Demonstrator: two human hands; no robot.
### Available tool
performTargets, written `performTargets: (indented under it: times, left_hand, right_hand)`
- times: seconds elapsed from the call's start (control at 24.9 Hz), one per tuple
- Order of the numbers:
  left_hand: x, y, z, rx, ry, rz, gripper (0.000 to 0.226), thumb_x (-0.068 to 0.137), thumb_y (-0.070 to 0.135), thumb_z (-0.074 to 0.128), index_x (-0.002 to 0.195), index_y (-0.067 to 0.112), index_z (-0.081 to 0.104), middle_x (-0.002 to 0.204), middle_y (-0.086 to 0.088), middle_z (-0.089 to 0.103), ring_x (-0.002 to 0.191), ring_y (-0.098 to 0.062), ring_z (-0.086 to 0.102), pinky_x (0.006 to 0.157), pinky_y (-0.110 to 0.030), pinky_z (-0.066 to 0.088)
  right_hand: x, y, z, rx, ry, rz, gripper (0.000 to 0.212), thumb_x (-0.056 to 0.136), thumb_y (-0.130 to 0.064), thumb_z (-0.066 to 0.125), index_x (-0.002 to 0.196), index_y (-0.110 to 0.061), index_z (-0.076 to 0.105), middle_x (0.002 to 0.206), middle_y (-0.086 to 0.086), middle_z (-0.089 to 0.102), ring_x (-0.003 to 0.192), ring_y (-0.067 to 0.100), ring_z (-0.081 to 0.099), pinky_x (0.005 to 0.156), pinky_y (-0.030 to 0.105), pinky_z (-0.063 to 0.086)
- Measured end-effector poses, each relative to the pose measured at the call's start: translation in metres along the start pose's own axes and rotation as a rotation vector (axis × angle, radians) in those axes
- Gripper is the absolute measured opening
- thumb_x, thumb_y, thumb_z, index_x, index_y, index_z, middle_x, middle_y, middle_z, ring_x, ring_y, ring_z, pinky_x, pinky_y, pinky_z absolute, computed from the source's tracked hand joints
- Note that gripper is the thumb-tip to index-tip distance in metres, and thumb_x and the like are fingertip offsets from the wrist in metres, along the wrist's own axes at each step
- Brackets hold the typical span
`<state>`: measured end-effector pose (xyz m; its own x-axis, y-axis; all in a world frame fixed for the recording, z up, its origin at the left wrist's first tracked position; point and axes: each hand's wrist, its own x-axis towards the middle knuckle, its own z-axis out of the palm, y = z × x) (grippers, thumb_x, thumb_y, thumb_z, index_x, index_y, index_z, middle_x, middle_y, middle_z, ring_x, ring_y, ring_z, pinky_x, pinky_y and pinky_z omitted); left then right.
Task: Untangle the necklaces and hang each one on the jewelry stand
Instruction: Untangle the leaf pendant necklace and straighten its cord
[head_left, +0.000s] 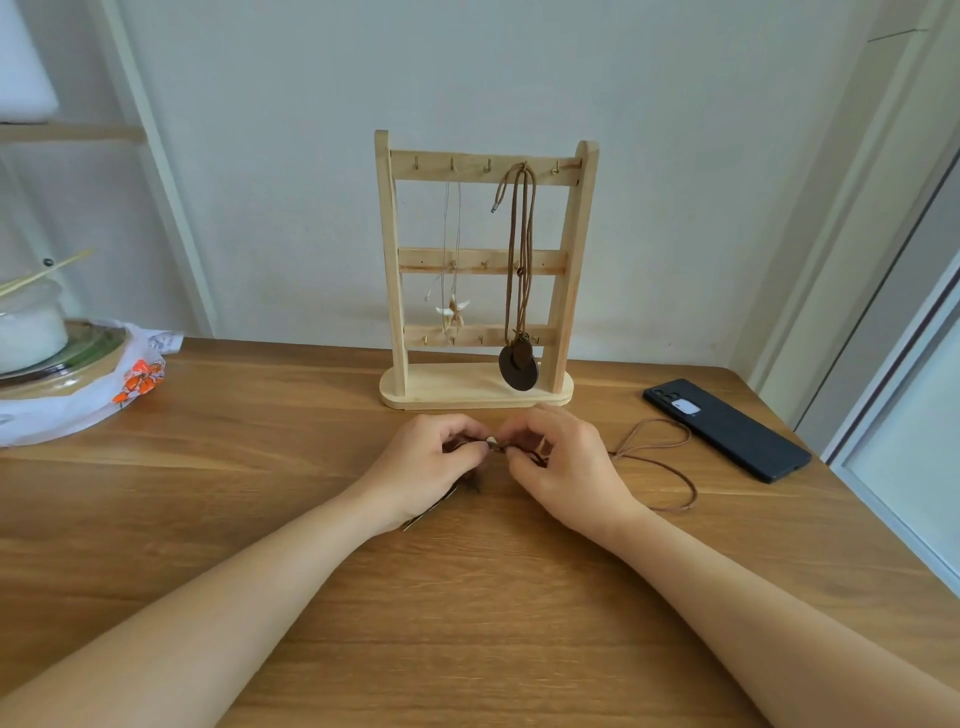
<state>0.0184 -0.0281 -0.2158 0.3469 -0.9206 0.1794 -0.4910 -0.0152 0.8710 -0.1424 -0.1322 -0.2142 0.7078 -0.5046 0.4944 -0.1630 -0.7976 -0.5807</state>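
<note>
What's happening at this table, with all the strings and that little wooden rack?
A person is sorting out necklaces. Both hands, left hand and right hand, pinch a brown cord necklace at a small pale bead between the fingertips, low over the wooden table; its loop trails off to the right toward a dark phone. Behind stands the wooden jewelry stand, where two necklaces already hang: a thin pale necklace and a brown necklace with a dark round pendant.
</note>
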Motion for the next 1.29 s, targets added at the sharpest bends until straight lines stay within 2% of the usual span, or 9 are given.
performTargets:
  times: [0.08,0.2,0.36,0.48,0.6,0.8,0.97,1.17,1.29]
  left_hand:
    - [-0.001,0.001,0.000,-0.019,0.017,0.008,0.014,0.097,0.019,0.063,0.098,0.026,0.075,0.085,0.003,0.075,0.082,-0.009,0.068,0.082,-0.032,0.054]
    - [0.000,0.000,-0.002,-0.067,0.010,0.026,0.008,0.096,0.024,0.067,0.096,0.024,0.075,0.090,0.007,0.075,0.089,-0.008,0.068,0.086,-0.030,0.053]
    - [0.000,-0.002,-0.009,-0.157,-0.007,0.008,0.018,0.094,0.015,0.069,0.109,0.024,0.070,0.088,0.000,0.077,0.086,-0.009,0.070,0.087,-0.026,0.051]
    - [-0.001,-0.002,-0.009,-0.130,-0.046,0.041,0.026,0.090,0.017,0.073,0.112,0.032,0.071,0.094,0.001,0.075,0.085,-0.002,0.068,0.079,-0.015,0.049]
    - [-0.001,0.001,-0.006,-0.025,-0.057,0.093,0.027,0.088,0.019,0.076,0.110,0.033,0.071,0.102,0.013,0.072,0.078,0.008,0.062,0.069,-0.010,0.046]
    - [0.002,-0.001,-0.004,-0.044,-0.101,0.041,0.012,0.096,0.019,0.066,0.102,0.022,0.075,0.092,0.010,0.075,0.090,-0.001,0.068,0.085,-0.021,0.050]
    - [0.003,-0.002,-0.004,-0.042,-0.121,0.025,0.015,0.097,0.022,0.063,0.096,0.019,0.077,0.088,0.010,0.073,0.088,-0.004,0.065,0.087,-0.028,0.050]
    - [0.003,-0.005,-0.008,0.085,-0.167,0.062,0.014,0.098,0.030,0.063,0.100,0.025,0.076,0.095,0.005,0.074,0.094,-0.015,0.067,0.093,-0.043,0.053]
    - [0.002,-0.005,-0.008,0.122,-0.174,0.061,0.015,0.098,0.035,0.062,0.101,0.027,0.075,0.097,0.003,0.074,0.095,-0.020,0.068,0.093,-0.048,0.053]
  right_hand:
    - [0.000,0.001,-0.001,0.051,0.005,0.035,0.018,0.089,-0.007,0.070,0.100,-0.020,0.075,0.085,-0.010,0.068,0.082,0.004,0.061,0.071,0.012,0.046]
    - [0.003,0.003,-0.006,0.220,0.000,0.152,0.010,0.092,-0.011,0.070,0.096,-0.018,0.075,0.080,-0.006,0.071,0.074,0.003,0.063,0.069,0.015,0.049]
    - [0.002,0.005,-0.009,0.370,-0.019,0.255,0.012,0.096,-0.010,0.066,0.100,-0.017,0.076,0.080,0.005,0.074,0.072,0.015,0.066,0.071,0.029,0.054]
    - [0.000,0.002,-0.009,0.377,-0.019,0.247,0.014,0.097,-0.009,0.064,0.102,-0.016,0.075,0.080,0.007,0.074,0.071,0.017,0.065,0.068,0.030,0.054]
    - [-0.001,0.001,-0.011,0.424,-0.057,0.233,0.015,0.098,-0.008,0.062,0.103,-0.014,0.074,0.079,0.010,0.074,0.069,0.019,0.065,0.067,0.030,0.054]
    - [0.000,0.003,-0.010,0.381,-0.040,0.230,0.013,0.098,-0.011,0.063,0.104,-0.017,0.073,0.080,0.004,0.074,0.068,0.009,0.065,0.065,0.023,0.052]
    - [0.001,0.008,-0.008,0.162,0.066,0.117,0.015,0.093,-0.011,0.069,0.101,-0.021,0.076,0.095,-0.007,0.070,0.089,0.008,0.063,0.075,0.013,0.046]
    - [0.000,0.006,-0.013,0.039,-0.114,0.001,0.016,0.091,-0.016,0.072,0.101,-0.027,0.078,0.094,-0.014,0.070,0.089,0.007,0.062,0.075,0.015,0.048]
    - [0.002,0.006,-0.015,-0.023,-0.118,-0.059,0.013,0.089,-0.014,0.074,0.097,-0.023,0.078,0.091,-0.012,0.070,0.087,0.009,0.062,0.074,0.015,0.048]
